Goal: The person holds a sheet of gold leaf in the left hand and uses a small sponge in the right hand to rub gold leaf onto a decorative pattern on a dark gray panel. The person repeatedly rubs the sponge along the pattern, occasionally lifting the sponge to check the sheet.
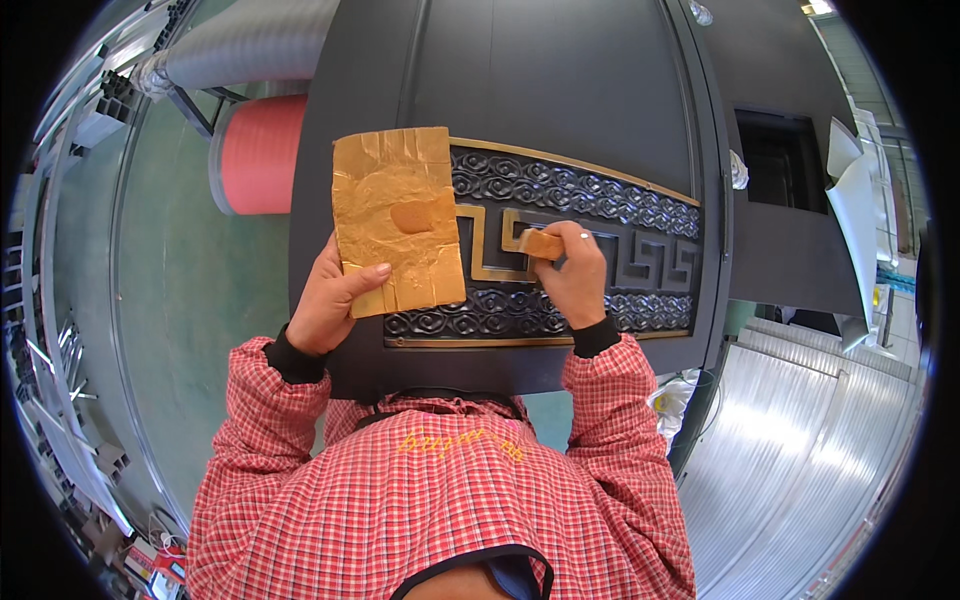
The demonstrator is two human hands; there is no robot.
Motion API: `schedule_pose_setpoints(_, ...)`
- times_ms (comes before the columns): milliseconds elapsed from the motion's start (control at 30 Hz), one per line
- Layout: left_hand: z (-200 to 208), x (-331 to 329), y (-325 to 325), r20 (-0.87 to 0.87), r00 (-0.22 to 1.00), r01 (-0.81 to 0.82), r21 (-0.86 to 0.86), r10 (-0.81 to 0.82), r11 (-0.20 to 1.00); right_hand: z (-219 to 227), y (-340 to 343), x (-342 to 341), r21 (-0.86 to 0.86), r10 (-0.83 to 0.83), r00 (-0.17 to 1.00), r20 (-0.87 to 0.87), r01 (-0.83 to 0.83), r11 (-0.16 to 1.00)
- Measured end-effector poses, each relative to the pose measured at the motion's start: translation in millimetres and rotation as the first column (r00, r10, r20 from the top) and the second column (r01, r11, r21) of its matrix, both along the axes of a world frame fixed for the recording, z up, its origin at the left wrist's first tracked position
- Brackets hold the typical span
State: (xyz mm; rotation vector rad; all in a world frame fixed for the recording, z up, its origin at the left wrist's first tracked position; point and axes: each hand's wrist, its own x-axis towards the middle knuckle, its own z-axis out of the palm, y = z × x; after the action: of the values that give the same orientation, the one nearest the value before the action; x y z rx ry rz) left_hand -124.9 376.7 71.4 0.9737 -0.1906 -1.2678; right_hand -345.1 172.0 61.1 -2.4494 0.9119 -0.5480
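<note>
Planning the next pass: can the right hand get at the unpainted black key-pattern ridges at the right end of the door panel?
Probably yes. The right hand, holding a small gold-coated pad, is already on the key pattern, and nothing lies on the black ridges just to its right.

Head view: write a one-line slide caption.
Left hand holds a gold-smeared card while the right hand presses a small gold-coated pad onto a dark door panel's key-pattern relief.
</note>
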Motion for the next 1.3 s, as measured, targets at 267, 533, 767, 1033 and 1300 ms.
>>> schedule_pose_setpoints(267,0.1,-4.0,-2.3,-0.009,1.000,0.015,-0.005,-0.015,1.000,-2.5,3.1,2.5,0.010,0.009,1.000,0.008,-0.009,1.000)
schedule_pose_setpoints(533,1.9,-6.1,-7.0,-0.013,1.000,0.028,-0.002,-0.028,1.000,-1.9,-1.5,-5.4,0.027,-0.009,0.999,0.033,0.008,1.000)
schedule_pose_setpoints(767,1.2,-6.3,-8.0,-0.014,0.999,0.033,0.004,-0.033,0.999,-4.0,-5.5,-11.5,0.047,-0.089,0.996,0.022,0.088,0.995)
schedule_pose_setpoints(1033,2.1,-8.3,-9.0,-0.010,0.999,0.046,-0.007,-0.046,0.999,-3.8,3.8,-19.5,0.093,-0.145,0.989,0.027,0.142,0.985)
schedule_pose_setpoints(1300,3.4,-9.1,-8.7,-0.021,0.998,0.057,-0.012,-0.057,0.998,-7.5,24.0,-40.8,0.139,-0.150,0.989,0.009,0.147,0.979)
